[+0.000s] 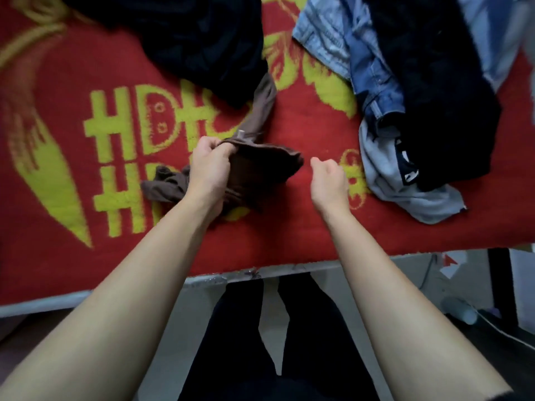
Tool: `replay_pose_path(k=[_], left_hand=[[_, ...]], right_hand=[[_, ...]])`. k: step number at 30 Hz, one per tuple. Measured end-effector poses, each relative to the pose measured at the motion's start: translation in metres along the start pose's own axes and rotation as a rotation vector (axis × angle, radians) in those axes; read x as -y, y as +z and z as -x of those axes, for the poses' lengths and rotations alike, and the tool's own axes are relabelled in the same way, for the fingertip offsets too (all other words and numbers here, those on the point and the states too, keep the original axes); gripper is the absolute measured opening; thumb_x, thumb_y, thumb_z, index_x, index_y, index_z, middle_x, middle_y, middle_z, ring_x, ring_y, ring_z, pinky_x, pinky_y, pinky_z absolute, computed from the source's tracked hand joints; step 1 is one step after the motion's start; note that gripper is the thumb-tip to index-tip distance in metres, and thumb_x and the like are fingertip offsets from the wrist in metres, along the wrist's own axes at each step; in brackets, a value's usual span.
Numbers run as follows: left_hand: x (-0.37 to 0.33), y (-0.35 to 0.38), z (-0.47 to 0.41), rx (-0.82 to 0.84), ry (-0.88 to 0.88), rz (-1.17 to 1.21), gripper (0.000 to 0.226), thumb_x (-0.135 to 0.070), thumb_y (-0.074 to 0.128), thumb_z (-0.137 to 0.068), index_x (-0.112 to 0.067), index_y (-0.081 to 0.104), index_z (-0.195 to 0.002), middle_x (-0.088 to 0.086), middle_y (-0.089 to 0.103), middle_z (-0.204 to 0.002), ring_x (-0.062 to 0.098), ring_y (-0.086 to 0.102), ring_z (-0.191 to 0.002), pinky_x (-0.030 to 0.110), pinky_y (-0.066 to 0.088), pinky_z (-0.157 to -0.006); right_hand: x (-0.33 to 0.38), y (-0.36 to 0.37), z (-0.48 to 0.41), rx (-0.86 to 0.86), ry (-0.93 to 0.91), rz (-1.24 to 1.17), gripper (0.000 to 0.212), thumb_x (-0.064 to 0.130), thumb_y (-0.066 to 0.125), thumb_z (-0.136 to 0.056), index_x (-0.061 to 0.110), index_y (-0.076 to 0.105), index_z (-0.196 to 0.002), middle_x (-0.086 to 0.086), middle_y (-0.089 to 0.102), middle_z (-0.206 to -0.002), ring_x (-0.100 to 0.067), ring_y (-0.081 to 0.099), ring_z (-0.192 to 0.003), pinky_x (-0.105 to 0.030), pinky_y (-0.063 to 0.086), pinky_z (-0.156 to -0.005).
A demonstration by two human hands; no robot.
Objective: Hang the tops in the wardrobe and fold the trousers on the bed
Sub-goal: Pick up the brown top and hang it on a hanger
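A brown garment (260, 169) lies bunched near the middle of the bed (289, 235), on a red blanket (72, 256) patterned with yellow-green lettering. The left hand (210, 169) has it in a closed grip, fingers curled over the folded edge of the cloth; one narrow brown strip runs from there toward the far side and another crumpled end sticks out to the left of the wrist (whether the piece is a top or trousers cannot be told from here). The right hand (330, 178) hovers just to the right of the garment, apart from it, its grip loosely curled with thumb and forefinger close together and nothing between them.

At the far left-centre of the bed sits a heap of black clothing (188, 33), its near edge overlapping the brown strip. On the right side is a second pile: blue denim (367, 70), a dark black garment (440, 96) lying over it, and a pale grey-blue garment (405, 192) at the near end, touching the denim.

Below the bed edge the person's legs in black trousers (260, 342) stand on a light floor (197, 308).
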State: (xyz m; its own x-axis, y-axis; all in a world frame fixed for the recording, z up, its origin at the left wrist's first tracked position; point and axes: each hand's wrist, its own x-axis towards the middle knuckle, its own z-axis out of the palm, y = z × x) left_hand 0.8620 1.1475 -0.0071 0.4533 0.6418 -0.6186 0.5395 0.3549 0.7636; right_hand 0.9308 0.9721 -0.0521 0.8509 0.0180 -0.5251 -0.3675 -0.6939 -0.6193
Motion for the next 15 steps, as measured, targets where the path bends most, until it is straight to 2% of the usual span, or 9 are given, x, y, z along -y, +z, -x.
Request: replay_pose_path(k=[2, 4, 6, 10, 13, 15], left_hand=[[-0.041, -0.018, 0.016, -0.030, 0.030, 0.137, 0.013, -0.025, 0.068, -0.082, -0.020, 0.057, -0.078, 0.004, 0.065, -0.074, 0.019, 0.062, -0.069, 0.033, 0.052, -0.063], [-0.080, -0.040, 0.036, -0.057, 0.155, 0.136, 0.023, -0.029, 0.071, -0.087, -0.020, 0.055, -0.073, 0.000, 0.062, -0.069, 0.013, 0.059, -0.064, 0.027, 0.049, -0.059], [-0.114, -0.064, 0.059, -0.061, 0.289, 0.082, 0.022, -0.029, 0.072, -0.088, -0.016, 0.059, -0.076, 0.002, 0.061, -0.071, 0.013, 0.056, -0.066, 0.026, 0.046, -0.059], [-0.168, -0.112, 0.109, 0.015, 0.416, 0.038, 0.015, -0.020, 0.077, -0.084, -0.010, 0.066, -0.080, 0.004, 0.068, -0.074, 0.013, 0.062, -0.067, 0.027, 0.051, -0.061], [-0.202, -0.144, 0.145, 0.037, 0.503, 0.005, 0.012, -0.002, 0.071, -0.081, -0.014, 0.067, -0.079, 0.002, 0.070, -0.074, 0.011, 0.064, -0.068, 0.028, 0.052, -0.066], [-0.225, -0.164, 0.170, -0.020, 0.593, -0.017, 0.019, 0.002, 0.065, -0.077, -0.016, 0.068, -0.076, -0.003, 0.069, -0.071, 0.008, 0.063, -0.066, 0.023, 0.051, -0.062]], right_hand=[[0.030, -0.014, 0.012, -0.022, 0.047, -0.125, 0.031, 0.035, 0.050, -0.099, 0.015, 0.055, -0.075, -0.006, 0.063, -0.084, -0.027, 0.056, -0.087, -0.029, 0.036, -0.080], [0.062, -0.027, 0.030, 0.013, 0.043, -0.280, 0.021, 0.032, 0.059, -0.094, 0.018, 0.053, -0.080, -0.007, 0.064, -0.086, -0.030, 0.064, -0.091, -0.047, 0.049, -0.091], [0.094, -0.038, 0.054, 0.103, -0.031, -0.333, 0.015, 0.030, 0.067, -0.089, 0.024, 0.054, -0.090, -0.002, 0.064, -0.091, -0.027, 0.066, -0.094, -0.054, 0.052, -0.092], [0.170, -0.042, 0.111, 0.338, -0.258, -0.348, 0.028, 0.033, 0.066, -0.089, 0.037, 0.057, -0.116, 0.001, 0.064, -0.111, -0.020, 0.064, -0.105, -0.039, 0.053, -0.090], [0.230, -0.042, 0.146, 0.509, -0.469, -0.237, 0.043, 0.031, 0.062, -0.096, 0.029, 0.053, -0.138, -0.002, 0.058, -0.128, -0.015, 0.057, -0.120, -0.034, 0.048, -0.102], [0.262, -0.047, 0.166, 0.592, -0.639, -0.061, 0.038, 0.034, 0.060, -0.097, 0.025, 0.058, -0.135, 0.005, 0.066, -0.117, -0.011, 0.062, -0.112, -0.031, 0.051, -0.097]])
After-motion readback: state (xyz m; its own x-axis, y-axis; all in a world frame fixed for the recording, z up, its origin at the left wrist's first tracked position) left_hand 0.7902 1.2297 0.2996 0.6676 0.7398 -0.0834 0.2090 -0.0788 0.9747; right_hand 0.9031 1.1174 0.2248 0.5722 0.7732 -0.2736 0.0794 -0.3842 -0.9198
